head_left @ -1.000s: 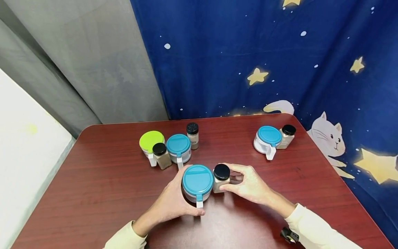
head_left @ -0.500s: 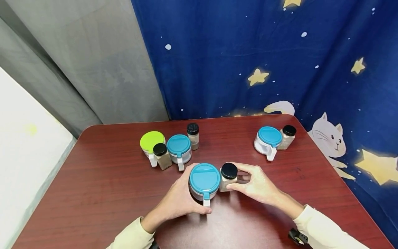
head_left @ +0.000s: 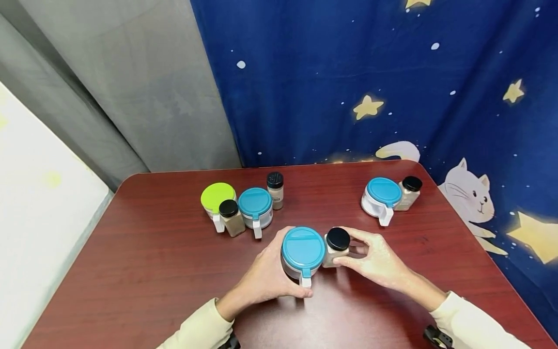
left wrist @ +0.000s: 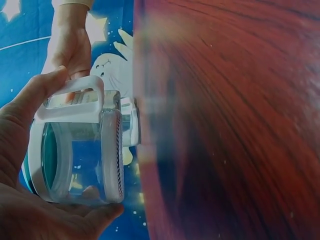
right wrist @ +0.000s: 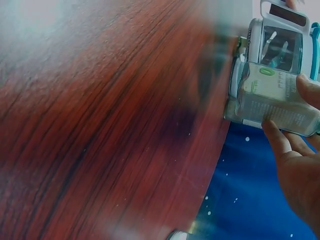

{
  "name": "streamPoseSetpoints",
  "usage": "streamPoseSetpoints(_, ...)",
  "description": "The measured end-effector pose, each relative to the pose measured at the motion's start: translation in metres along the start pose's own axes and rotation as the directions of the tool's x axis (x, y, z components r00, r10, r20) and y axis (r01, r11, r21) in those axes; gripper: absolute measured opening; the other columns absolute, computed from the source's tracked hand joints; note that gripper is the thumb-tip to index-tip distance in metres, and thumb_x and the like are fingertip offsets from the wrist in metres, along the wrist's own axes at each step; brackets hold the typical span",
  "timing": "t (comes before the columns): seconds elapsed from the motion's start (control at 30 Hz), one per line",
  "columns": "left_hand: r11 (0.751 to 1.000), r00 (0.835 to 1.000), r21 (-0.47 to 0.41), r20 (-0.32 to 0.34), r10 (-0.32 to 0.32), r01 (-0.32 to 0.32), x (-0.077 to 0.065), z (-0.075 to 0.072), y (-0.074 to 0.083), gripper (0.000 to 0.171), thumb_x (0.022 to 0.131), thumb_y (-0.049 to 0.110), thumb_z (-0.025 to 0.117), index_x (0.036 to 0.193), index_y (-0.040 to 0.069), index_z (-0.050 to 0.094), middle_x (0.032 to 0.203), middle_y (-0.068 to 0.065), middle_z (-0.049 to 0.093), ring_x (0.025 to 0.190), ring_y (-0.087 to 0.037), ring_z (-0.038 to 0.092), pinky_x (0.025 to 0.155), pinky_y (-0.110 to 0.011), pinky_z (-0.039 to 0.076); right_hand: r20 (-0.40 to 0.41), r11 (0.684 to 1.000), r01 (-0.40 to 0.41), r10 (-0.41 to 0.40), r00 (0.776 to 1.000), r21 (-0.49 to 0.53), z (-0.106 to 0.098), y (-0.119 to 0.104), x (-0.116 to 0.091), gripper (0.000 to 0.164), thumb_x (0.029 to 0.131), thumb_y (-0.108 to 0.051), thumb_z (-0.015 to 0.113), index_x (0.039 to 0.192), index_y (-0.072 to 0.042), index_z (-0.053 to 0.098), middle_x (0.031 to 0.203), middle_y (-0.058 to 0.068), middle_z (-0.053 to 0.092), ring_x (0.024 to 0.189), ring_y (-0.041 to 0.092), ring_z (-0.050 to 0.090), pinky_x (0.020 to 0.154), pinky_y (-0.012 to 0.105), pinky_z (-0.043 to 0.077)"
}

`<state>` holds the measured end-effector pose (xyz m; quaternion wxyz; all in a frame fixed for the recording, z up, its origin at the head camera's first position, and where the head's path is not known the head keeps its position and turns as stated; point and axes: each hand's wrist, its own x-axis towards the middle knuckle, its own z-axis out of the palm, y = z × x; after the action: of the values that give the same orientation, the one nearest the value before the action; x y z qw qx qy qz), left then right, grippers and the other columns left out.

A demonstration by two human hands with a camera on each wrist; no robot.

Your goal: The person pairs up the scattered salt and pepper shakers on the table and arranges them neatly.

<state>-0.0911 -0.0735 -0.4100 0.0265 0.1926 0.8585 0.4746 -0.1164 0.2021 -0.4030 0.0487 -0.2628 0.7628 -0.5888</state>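
My left hand (head_left: pixel 272 274) grips a clear seasoning jar (head_left: pixel 303 252) with a blue lid and a white handle. Its thumb lies by the handle (left wrist: pixel 75 102), and the fingers wrap the far side. Right beside this jar, my right hand (head_left: pixel 379 259) pinches a square spice bottle (head_left: pixel 335 249) with a black cap between thumb and fingers. In the right wrist view the label of the spice bottle (right wrist: pixel 275 100) shows, with the seasoning jar (right wrist: pixel 282 47) behind it. Both containers are upright and close together, seemingly just off the tabletop.
On the red-brown table (head_left: pixel 152 271), a green-lidded jar (head_left: pixel 217 198), a black-capped bottle (head_left: pixel 232 219), a blue-lidded jar (head_left: pixel 255 206) and a round shaker (head_left: pixel 275 190) cluster back left. Another blue-lidded jar (head_left: pixel 381 196) and black-capped bottle (head_left: pixel 409 194) stand back right, near the edge.
Both hands have moved to the right together, carrying the blue-lidded jar and the spice bottle side by side. The grips look the same. The head view has shifted slightly.
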Motion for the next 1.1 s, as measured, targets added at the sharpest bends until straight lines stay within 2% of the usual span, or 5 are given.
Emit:
streamPoseSetpoints(0.3, 1.000, 1.000, 0.001, 0.008, 0.017, -0.017, 0.007, 0.010, 0.000, 0.121, 0.056, 0.038, 0.101, 0.154, 0.019, 0.033, 0.135, 0.008, 0.056, 0.119, -0.013, 0.057, 0.099, -0.048, 0.047, -0.016, 1.000, -0.009, 0.008, 1.000, -0.023, -0.008, 0.005, -0.003, 0.058, 0.084, 0.000, 0.083, 0.137, 0.000, 0.058, 0.125, 0.015, 0.065, 0.104, 0.022, 0.070, 0.084, 0.032, 0.056)
streamPoseSetpoints(0.57, 0.999, 0.999, -0.012, 0.025, 0.030, -0.030, 0.017, 0.020, 0.002, 0.120, 0.055, 0.037, 0.102, 0.153, 0.023, 0.033, 0.134, 0.008, 0.057, 0.119, -0.013, 0.057, 0.099, -0.047, 0.047, -0.035, 0.997, -0.035, 0.033, 0.999, -0.067, -0.016, 0.006, -0.009, 0.059, 0.085, 0.000, 0.081, 0.139, 0.002, 0.056, 0.127, 0.018, 0.063, 0.103, 0.019, 0.070, 0.083, 0.029, 0.056)
streamPoseSetpoints(0.7, 0.999, 0.998, -0.011, 0.024, 0.052, -0.052, 0.021, 0.025, 0.003, 0.120, 0.055, 0.036, 0.102, 0.152, 0.022, 0.033, 0.134, 0.007, 0.057, 0.120, -0.013, 0.056, 0.100, -0.046, 0.047, -0.040, 0.996, -0.069, 0.067, 0.997, -0.058, -0.021, 0.005, -0.012, 0.061, 0.086, 0.000, 0.080, 0.141, 0.003, 0.053, 0.130, 0.020, 0.061, 0.104, 0.017, 0.070, 0.081, 0.029, 0.057)
streamPoseSetpoints(0.83, 0.997, 0.997, -0.006, 0.016, 0.075, -0.075, 0.024, 0.029, 0.003, 0.119, 0.054, 0.035, 0.102, 0.151, 0.021, 0.035, 0.133, 0.007, 0.057, 0.120, -0.012, 0.056, 0.099, -0.046, 0.047, -0.040, 0.996, -0.069, 0.066, 0.997, -0.059, -0.023, 0.006, -0.014, 0.061, 0.086, 0.001, 0.080, 0.141, 0.004, 0.052, 0.131, 0.022, 0.060, 0.103, 0.018, 0.070, 0.080, 0.030, 0.057)
streamPoseSetpoints(1.1, 0.994, 0.994, 0.000, 0.002, 0.110, -0.110, 0.029, 0.035, 0.003, 0.118, 0.053, 0.035, 0.102, 0.149, 0.021, 0.037, 0.131, 0.007, 0.058, 0.119, -0.010, 0.057, 0.099, -0.043, 0.047, -0.071, 0.990, -0.091, 0.084, 0.994, -0.110, -0.028, 0.012, -0.017, 0.062, 0.084, 0.000, 0.082, 0.139, 0.002, 0.054, 0.130, 0.021, 0.060, 0.098, 0.020, 0.071, 0.079, 0.029, 0.057)
